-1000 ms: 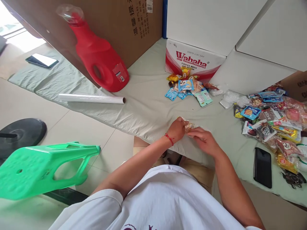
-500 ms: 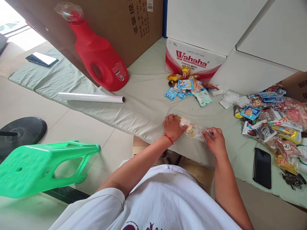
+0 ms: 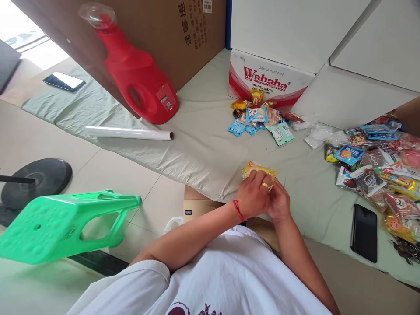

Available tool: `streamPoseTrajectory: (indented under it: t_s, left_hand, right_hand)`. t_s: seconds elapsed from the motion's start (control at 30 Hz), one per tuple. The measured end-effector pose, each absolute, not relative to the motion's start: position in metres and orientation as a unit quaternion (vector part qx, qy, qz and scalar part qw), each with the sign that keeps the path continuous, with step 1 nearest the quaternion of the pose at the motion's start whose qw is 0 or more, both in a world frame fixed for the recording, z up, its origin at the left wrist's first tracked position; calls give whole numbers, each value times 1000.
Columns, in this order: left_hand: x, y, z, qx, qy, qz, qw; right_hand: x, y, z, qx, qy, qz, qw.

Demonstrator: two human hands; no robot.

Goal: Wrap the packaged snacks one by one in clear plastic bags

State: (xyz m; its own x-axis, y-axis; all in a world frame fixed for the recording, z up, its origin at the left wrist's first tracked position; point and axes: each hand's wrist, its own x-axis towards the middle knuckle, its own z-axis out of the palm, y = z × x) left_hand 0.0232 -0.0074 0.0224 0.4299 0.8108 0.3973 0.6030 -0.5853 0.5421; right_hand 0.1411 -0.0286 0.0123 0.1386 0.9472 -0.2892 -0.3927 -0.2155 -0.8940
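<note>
A yellow snack packet [image 3: 262, 168] lies at the cloth's near side, its far edge showing beyond my fingers. Over its near part, my left hand [image 3: 254, 192] is closed with fingers curled; a red string is on the wrist and a gold ring on one finger. Pressed against it from the right, my right hand [image 3: 278, 202] is closed too, its fingertips partly hidden behind the left hand. Both hands grip the packet and the clear film about it, of which only shiny bits show.
Beyond stands a Wahaha carton [image 3: 269, 81] with a small heap of snacks [image 3: 257, 116] before it. A larger snack pile [image 3: 377, 166], a black phone [image 3: 364, 232] and keys [image 3: 406, 250] lie right. Leftward are a red jug [image 3: 141, 83], a white roll [image 3: 129, 133] and a green stool [image 3: 62, 223].
My hands were apart, holding a stretch of clear film with the packet in it. My right hand has moved left to meet the left hand, and the film is now gathered.
</note>
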Motion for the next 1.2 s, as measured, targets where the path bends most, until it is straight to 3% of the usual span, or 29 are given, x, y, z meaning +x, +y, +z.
streamPoseTrajectory:
  t_s: [0.13, 0.23, 0.43, 0.6, 0.8, 1.0, 1.1, 1.2]
  left_hand:
    - [22, -10, 25, 874, 362, 251, 206]
    - [15, -11, 23, 857, 298, 272, 321]
    - [2, -3, 19, 557, 591, 407, 419]
    - [3, 9, 8, 476, 534, 328, 617]
    - [-1, 3, 3, 565, 563, 327, 506]
    - [0, 0, 4, 561, 527, 322, 551]
    - [-11, 3, 5, 558, 534, 338, 538]
    - [-39, 14, 3, 578, 599, 340, 438]
  right_hand:
    - [151, -38, 8, -460, -198, 632, 591]
    - [160, -36, -1, -506, -191, 585, 604]
    - [168, -33, -10, -547, -134, 572, 596]
    - [150, -39, -6, -562, -169, 584, 561]
    - [160, -50, 4, -516, -212, 654, 511]
    - [181, -65, 1, -566, -212, 632, 485]
    - [198, -67, -3, -611, -236, 559, 509]
    - [236, -61, 0, -680, -291, 393, 546]
